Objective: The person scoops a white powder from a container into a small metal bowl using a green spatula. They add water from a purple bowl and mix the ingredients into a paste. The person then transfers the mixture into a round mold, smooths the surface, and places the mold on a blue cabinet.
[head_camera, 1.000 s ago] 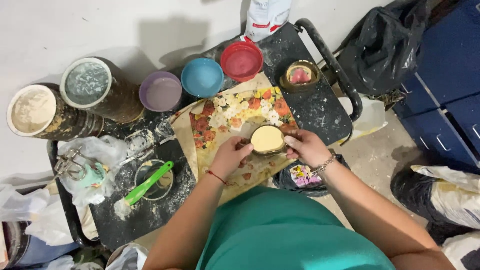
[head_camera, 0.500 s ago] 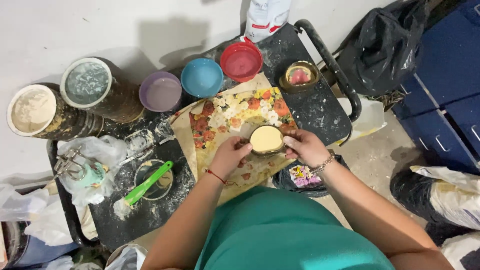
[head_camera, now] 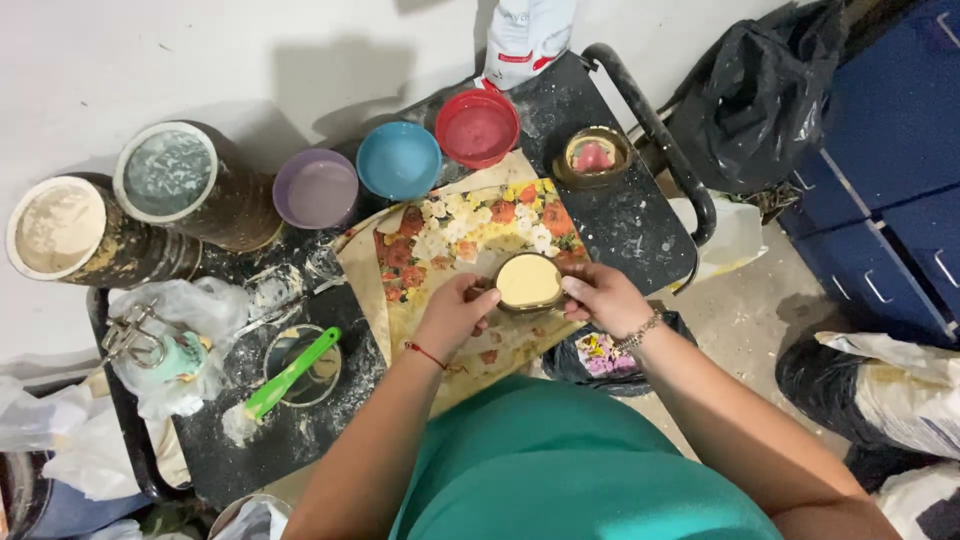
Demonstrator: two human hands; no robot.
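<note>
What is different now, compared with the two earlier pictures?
Nothing has visibly moved. The left hand and right hand still hold the small round cup of cream-coloured contents over the flowered sheet. The three coloured bowls and the green-handled tool stayed in place.

I see pale wall (head_camera: 200,60) at top, bare concrete floor (head_camera: 745,310) at right, dark blue drawer cabinet (head_camera: 890,190) beside black bin bag (head_camera: 760,100); light even.
</note>
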